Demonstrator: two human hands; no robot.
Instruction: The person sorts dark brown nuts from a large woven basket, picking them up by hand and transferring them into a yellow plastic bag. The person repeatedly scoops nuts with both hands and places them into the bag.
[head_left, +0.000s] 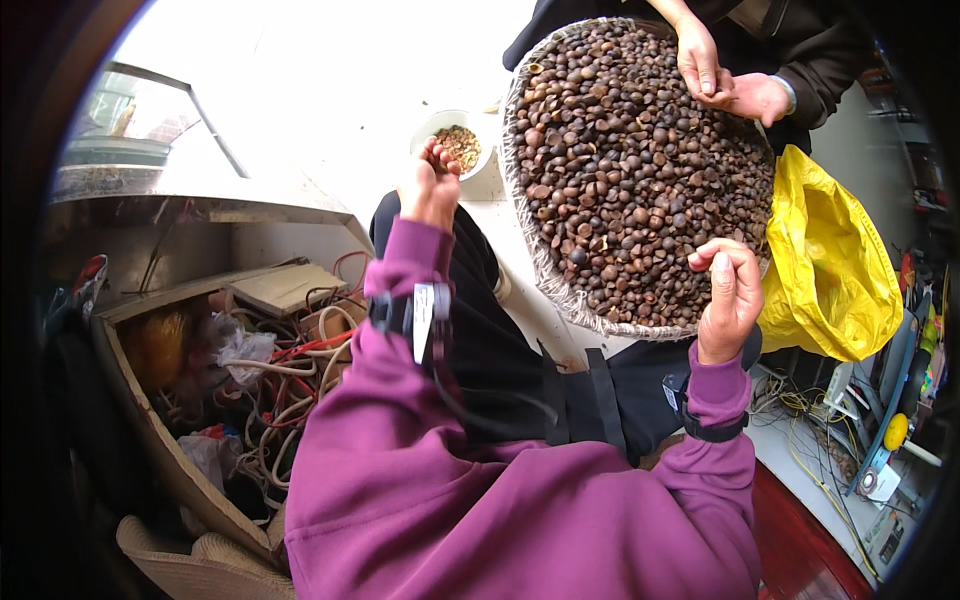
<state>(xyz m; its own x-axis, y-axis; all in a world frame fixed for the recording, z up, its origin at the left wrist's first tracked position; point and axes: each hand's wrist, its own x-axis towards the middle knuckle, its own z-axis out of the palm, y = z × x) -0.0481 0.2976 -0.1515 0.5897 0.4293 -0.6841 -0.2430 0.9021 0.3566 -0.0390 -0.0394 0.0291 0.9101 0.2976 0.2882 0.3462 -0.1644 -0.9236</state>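
A large woven basket (555, 296), lined with pale material, is heaped with small round brown nuts or seeds (637, 172). To its left stands a white bowl (489, 154) with a layer of light brown pieces. My left hand (433, 180) is at the bowl's near left rim, palm up and fingers curled; whether something lies in the fingers cannot be made out. Over the basket's near right edge is my right hand (727, 292), its fingers bent towards the thumb, with no object plainly visible between them.
Another person's two hands (724, 86) meet above the basket's far right side. A yellow plastic bag (847, 277) stands open right of the basket. On the left, a wooden box (142, 405) holds tangled cables and plastic bags. More cables (814, 420) lie at the lower right.
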